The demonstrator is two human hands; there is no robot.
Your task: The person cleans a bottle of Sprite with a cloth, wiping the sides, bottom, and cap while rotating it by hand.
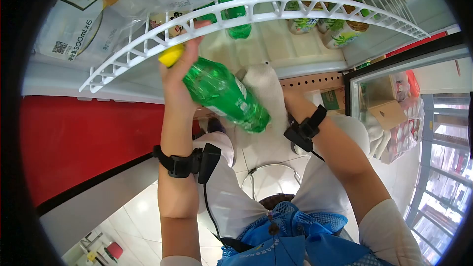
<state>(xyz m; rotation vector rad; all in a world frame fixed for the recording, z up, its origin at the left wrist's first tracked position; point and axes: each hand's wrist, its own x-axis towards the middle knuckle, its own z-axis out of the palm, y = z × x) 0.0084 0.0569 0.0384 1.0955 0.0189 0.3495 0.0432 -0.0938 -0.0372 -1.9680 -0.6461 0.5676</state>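
Observation:
My left hand (180,76) is closed round the neck of a green plastic bottle (229,96), just under the lower edge of the white wire shelf. The bottle's yellow cap (171,55) sticks out past my thumb side, and its base tilts down to the right. A pale cloth (266,91) hangs beside the bottle, held by my right hand (293,101), whose fingers are mostly hidden behind the fabric. Cloth and bottle overlap slightly in this view.
The wire shelf (256,14) bears shrink-wrapped bottles (93,24) at left. On the level below stand a green bottle (240,29) and printed bottles (340,34). An open glass door (352,93) frames the right side; stacked packs of cans (406,123) stand beyond it.

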